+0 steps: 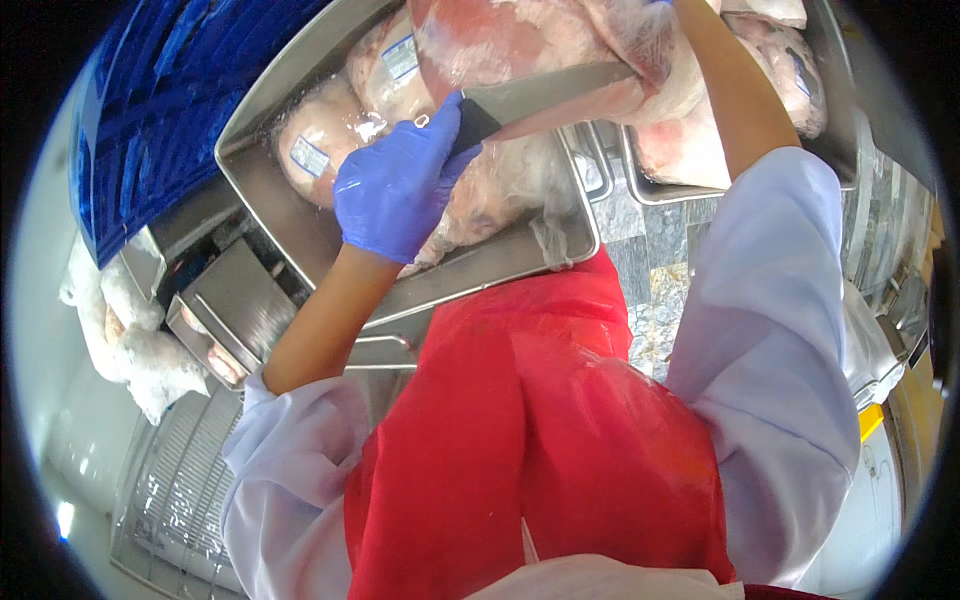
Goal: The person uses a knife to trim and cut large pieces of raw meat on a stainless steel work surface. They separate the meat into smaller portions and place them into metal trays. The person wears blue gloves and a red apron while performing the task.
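My left hand, in a blue glove, is closed around the black handle of a wide-bladed knife. The blade points right, along the lower side of a large piece of raw meat with loose clear plastic at its right end. Only a sliver of my blue-gloved right hand shows at the top edge, near that plastic; its fingers are out of sight. Beneath, a deep steel tray holds plastic-wrapped meat pieces with labels.
A second steel tray with wrapped meat stands at the right. A blue slatted plastic crate rises at the upper left. Below it are a steel container, white plastic bags and a wire rack.
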The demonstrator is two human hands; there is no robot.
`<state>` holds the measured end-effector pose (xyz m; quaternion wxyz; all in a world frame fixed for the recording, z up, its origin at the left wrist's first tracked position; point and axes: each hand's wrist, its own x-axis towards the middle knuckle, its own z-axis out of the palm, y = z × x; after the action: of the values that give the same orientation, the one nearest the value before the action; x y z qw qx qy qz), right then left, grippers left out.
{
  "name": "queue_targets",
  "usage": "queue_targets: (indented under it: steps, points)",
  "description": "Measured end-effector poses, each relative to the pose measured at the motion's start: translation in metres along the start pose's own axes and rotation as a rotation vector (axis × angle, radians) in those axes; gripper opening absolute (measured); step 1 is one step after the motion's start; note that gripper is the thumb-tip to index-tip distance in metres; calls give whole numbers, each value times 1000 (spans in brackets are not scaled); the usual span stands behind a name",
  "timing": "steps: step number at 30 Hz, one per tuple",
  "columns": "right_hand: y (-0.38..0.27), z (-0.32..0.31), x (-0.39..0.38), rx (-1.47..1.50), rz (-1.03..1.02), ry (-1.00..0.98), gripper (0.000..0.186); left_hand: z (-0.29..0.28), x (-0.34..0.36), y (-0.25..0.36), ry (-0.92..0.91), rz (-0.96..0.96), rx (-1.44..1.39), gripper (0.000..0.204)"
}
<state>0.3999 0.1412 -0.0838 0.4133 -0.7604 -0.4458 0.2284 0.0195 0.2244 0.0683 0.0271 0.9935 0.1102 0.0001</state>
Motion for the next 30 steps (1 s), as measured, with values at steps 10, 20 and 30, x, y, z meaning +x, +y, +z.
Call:
queue_targets:
  steps: [10,20,30]
  points:
    - [23,8,14,14,-8,-33,45,16,-26,23,8,-146,-45,39]
    - [-41,-41,-76,-203,214,128,57,-112,7,5,-44,-11,229,50]
    - [-51,27,-150,-513,150,665,32,-159,66,30,-137,149,422,28]
